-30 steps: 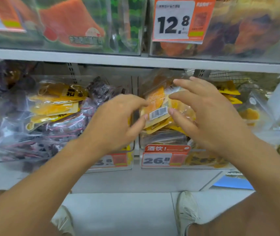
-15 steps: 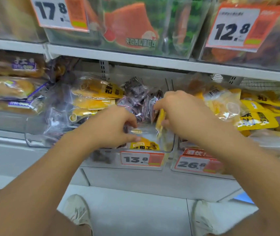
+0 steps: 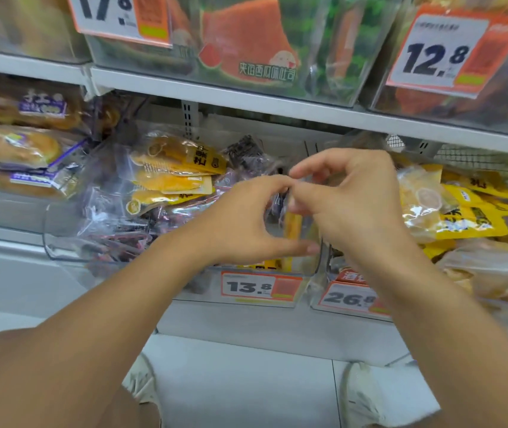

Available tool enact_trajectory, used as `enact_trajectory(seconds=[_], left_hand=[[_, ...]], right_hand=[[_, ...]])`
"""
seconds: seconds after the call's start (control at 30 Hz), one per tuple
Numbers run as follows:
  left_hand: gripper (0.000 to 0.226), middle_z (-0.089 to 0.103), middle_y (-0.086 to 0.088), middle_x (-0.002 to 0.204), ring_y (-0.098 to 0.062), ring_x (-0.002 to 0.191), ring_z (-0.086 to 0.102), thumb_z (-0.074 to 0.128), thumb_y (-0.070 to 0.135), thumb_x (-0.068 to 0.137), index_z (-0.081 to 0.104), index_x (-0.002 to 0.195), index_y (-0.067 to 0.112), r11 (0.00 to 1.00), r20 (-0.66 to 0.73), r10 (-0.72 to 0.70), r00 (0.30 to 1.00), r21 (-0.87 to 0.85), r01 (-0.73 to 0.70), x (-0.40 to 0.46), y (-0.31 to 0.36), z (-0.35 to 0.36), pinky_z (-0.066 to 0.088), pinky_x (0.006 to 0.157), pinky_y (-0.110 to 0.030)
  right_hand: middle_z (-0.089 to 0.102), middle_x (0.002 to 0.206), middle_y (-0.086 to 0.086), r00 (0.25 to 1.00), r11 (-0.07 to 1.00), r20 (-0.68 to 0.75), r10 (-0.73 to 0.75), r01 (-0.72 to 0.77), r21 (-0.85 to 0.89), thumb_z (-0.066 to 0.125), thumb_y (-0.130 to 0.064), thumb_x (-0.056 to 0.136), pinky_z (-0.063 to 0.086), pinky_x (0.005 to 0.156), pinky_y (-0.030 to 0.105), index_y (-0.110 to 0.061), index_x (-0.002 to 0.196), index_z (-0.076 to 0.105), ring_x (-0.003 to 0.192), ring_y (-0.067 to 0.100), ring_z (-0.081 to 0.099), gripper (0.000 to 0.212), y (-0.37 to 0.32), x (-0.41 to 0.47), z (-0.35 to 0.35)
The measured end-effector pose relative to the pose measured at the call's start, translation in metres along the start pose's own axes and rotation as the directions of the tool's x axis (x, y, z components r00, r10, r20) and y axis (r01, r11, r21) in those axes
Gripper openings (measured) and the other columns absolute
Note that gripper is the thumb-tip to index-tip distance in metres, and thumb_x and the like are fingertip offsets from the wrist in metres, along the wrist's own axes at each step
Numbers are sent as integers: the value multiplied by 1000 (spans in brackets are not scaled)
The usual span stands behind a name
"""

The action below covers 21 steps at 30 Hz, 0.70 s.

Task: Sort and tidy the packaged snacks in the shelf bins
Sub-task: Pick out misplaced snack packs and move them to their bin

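A yellow snack packet (image 3: 293, 225) stands on edge at the right end of the clear middle bin (image 3: 61, 242), above the 13.8 price tag (image 3: 259, 287). My left hand (image 3: 243, 223) curls round it, index finger at its top and thumb near its lower edge. My right hand (image 3: 351, 205) pinches the packet's top edge from the right, fingertips meeting the left index finger. The same bin holds stacked yellow packets (image 3: 178, 171) and several purple packets (image 3: 116, 227). Most of the held packet is hidden behind my hands.
The right bin (image 3: 323, 267), tagged 26.8 (image 3: 348, 299), is piled with yellow packets (image 3: 466, 217). Bread packs (image 3: 8, 146) lie at the left. A shelf board (image 3: 246, 97) with watermelon toast bins (image 3: 246, 44) hangs close overhead. My shoes (image 3: 141, 381) are on the floor.
Both hands moved from the right bin to the middle bin, bringing a yellow packet along. They have since lifted slightly, and the packet now stands upright between them.
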<state>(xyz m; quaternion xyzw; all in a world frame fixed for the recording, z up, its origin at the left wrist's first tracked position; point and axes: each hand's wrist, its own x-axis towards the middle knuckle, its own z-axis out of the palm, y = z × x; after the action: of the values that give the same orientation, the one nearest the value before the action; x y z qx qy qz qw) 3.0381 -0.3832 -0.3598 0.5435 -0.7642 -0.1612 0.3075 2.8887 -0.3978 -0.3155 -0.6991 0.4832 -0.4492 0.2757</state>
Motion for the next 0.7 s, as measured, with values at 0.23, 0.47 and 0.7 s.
enact_trajectory(seconds=[0.23, 0.47, 0.7], left_hand=[[17, 72, 1, 78, -20, 73, 66, 61, 15, 90, 74, 99, 20, 986, -542, 58, 839, 165, 38, -14, -31, -42, 53, 70, -35], [21, 74, 0, 79, -15, 70, 64, 62, 17, 93, 76, 107, 24, 973, -569, 87, 817, 223, 51, -34, -50, -63, 51, 66, -30], [15, 71, 1, 74, -24, 74, 66, 60, 23, 90, 74, 97, 25, 968, -557, -24, 830, 196, 159, -32, -55, -68, 55, 72, -41]], right_hand=[[71, 69, 0, 982, 996, 166, -91, 90, 13, 76, -19, 86, 61, 66, 34, -15, 78, 74, 64, 13, 71, 9, -3, -2, 3], [61, 131, 8, 563, 484, 759, 326, 590, -646, 69, -14, 91, 52, 88, 34, -12, 139, 52, 115, 30, 60, 50, 9, 22, 67], [61, 110, 11, 552, 304, 714, 431, 656, -691, 57, -5, 95, 42, 58, 28, -8, 102, 62, 85, 24, 54, 9, -12, 33, 84]])
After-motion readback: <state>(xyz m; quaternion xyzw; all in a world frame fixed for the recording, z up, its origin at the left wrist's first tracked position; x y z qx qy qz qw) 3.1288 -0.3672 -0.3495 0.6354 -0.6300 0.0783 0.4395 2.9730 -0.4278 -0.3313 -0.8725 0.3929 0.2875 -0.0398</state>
